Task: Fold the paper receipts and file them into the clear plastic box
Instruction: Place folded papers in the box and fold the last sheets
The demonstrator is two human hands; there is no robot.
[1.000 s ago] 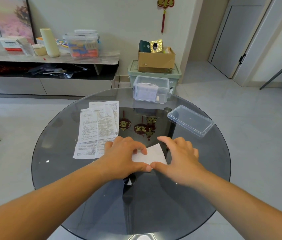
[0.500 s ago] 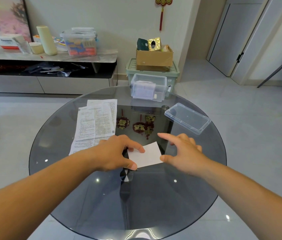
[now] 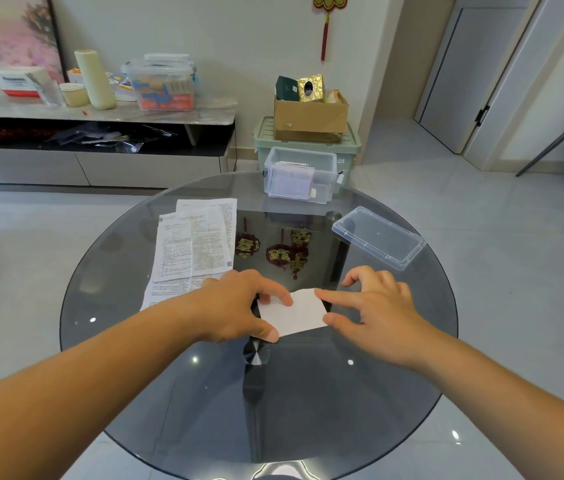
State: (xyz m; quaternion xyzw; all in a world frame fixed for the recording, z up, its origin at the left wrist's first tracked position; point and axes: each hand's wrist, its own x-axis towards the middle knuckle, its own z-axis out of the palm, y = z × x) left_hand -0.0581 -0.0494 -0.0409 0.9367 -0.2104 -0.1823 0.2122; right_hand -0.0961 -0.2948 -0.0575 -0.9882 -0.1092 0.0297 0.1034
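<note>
A small folded white receipt [image 3: 299, 313] lies on the round glass table [image 3: 308, 410], near the middle. My left hand [image 3: 235, 306] grips its left side, thumb at the near corner and forefinger curled over the far edge. My right hand [image 3: 374, 306] touches its right edge with a straight forefinger and thumb, the other fingers curled. The clear plastic box [image 3: 299, 174] stands open at the table's far edge with folded papers upright inside. A stack of unfolded printed receipts [image 3: 193, 244] lies to the left, partly under my left wrist.
The box's clear lid [image 3: 377, 237] lies at the right of the table, beyond my right hand. Behind the table stand a green bin [image 3: 353, 143] with a cardboard box [image 3: 310, 116] on it and a low cabinet [image 3: 100, 112] with clutter.
My hands have drawn apart, so more of the folded receipt shows. My right hand has slid from on top of the paper to its right edge.
</note>
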